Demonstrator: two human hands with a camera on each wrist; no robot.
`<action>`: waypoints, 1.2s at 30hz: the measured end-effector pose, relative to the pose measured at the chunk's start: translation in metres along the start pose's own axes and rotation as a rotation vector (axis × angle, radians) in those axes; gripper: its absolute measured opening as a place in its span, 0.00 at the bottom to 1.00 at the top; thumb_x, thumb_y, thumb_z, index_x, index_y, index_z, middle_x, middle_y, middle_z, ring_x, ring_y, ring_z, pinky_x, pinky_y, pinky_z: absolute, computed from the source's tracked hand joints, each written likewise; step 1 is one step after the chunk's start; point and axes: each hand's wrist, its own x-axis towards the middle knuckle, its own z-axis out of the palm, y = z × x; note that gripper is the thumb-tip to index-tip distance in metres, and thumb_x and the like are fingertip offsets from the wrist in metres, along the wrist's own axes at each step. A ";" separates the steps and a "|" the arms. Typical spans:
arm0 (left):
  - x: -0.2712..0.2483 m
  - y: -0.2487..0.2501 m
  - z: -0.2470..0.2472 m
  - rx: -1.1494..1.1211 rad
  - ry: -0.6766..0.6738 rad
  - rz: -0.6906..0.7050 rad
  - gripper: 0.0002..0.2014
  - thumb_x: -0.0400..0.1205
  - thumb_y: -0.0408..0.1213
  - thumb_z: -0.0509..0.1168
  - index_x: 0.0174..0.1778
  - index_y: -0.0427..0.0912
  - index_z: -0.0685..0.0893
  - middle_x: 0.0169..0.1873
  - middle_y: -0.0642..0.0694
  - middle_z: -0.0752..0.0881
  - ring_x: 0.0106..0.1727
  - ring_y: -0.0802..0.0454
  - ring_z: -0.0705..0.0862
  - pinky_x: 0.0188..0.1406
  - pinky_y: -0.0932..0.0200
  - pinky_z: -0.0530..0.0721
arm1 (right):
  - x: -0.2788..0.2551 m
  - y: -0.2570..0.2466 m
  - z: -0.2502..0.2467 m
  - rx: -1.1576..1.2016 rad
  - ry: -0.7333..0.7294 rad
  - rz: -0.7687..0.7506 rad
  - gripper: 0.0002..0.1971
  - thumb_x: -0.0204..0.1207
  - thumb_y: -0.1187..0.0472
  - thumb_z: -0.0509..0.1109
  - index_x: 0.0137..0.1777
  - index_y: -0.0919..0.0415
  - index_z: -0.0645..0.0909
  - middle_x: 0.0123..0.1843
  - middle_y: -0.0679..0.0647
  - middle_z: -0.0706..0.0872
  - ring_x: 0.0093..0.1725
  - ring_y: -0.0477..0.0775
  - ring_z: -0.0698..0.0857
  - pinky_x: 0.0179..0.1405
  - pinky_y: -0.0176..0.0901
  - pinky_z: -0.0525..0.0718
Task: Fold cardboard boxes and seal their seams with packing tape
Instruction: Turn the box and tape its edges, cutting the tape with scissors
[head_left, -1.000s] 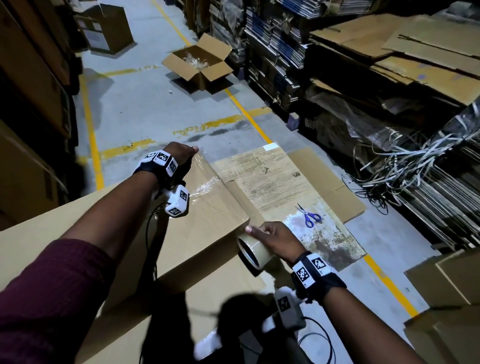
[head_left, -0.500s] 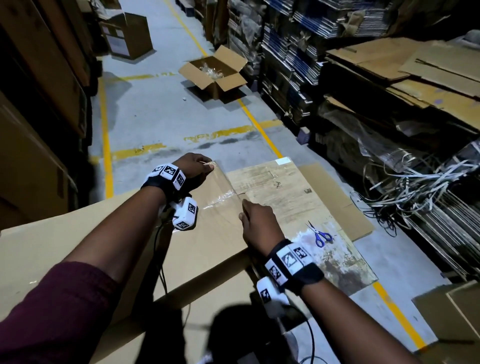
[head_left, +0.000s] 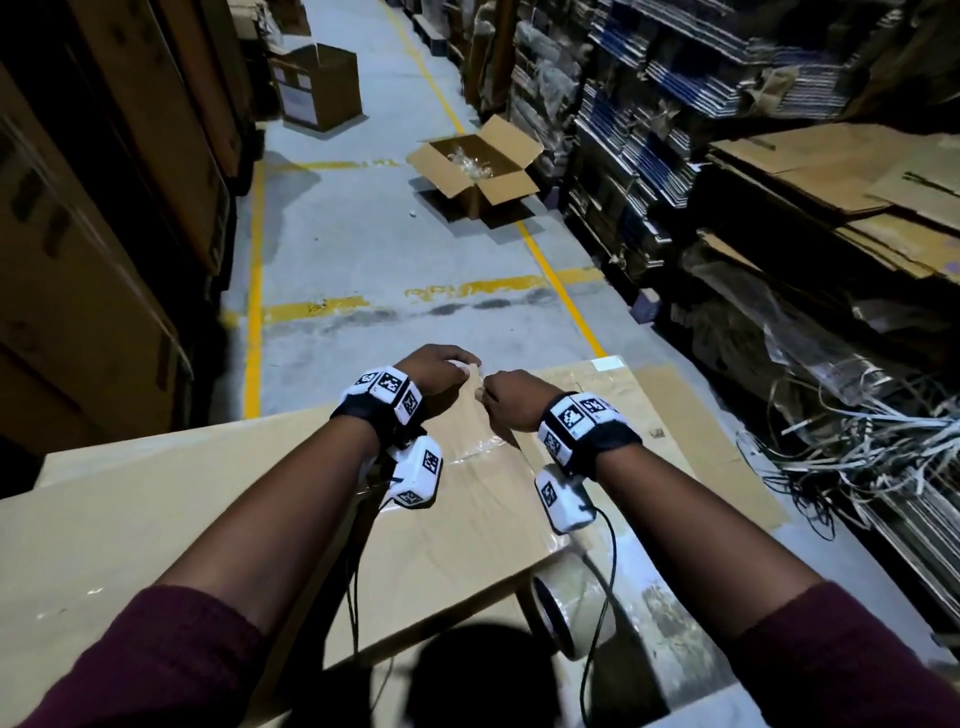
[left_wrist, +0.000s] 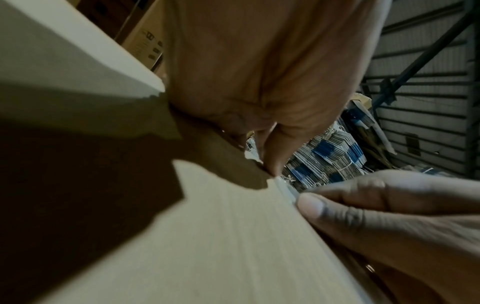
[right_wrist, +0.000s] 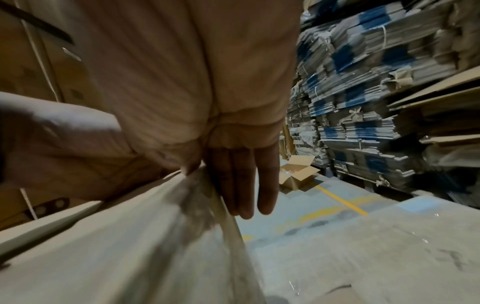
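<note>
Over grey aisle floor (head_left: 363, 249), both hands (head_left: 441, 371) (head_left: 511, 402) pinch tape (head_left: 475, 371) at the box (head_left: 156, 519) edge.

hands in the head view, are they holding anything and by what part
Both hold the packing tape strip at its far end, by the box's far edge: left hand pinches it, right hand grips beside it. The tape roll lies unheld.

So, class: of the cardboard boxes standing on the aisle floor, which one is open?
The nearer box by the yellow line: its flaps are splayed outward. The farther, taller box lacks splayed flaps.
</note>
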 end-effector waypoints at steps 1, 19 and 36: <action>0.002 0.004 0.001 0.059 -0.037 0.001 0.15 0.88 0.28 0.60 0.66 0.42 0.86 0.53 0.44 0.82 0.49 0.48 0.78 0.36 0.68 0.75 | -0.004 0.003 0.002 0.034 0.001 -0.013 0.15 0.92 0.55 0.55 0.50 0.65 0.74 0.51 0.68 0.84 0.51 0.66 0.83 0.46 0.48 0.73; -0.026 0.032 0.072 0.869 0.142 -0.042 0.29 0.89 0.40 0.59 0.85 0.64 0.62 0.89 0.47 0.50 0.88 0.39 0.46 0.81 0.24 0.42 | -0.106 0.178 0.124 0.588 0.041 0.323 0.36 0.82 0.42 0.71 0.85 0.60 0.68 0.81 0.60 0.77 0.77 0.61 0.79 0.72 0.47 0.76; -0.207 -0.011 0.235 0.396 0.963 0.160 0.09 0.82 0.39 0.70 0.57 0.45 0.84 0.57 0.44 0.79 0.61 0.44 0.78 0.59 0.48 0.80 | -0.145 0.289 0.192 0.234 -0.020 0.179 0.15 0.69 0.63 0.77 0.29 0.61 0.73 0.26 0.58 0.76 0.23 0.56 0.73 0.22 0.40 0.70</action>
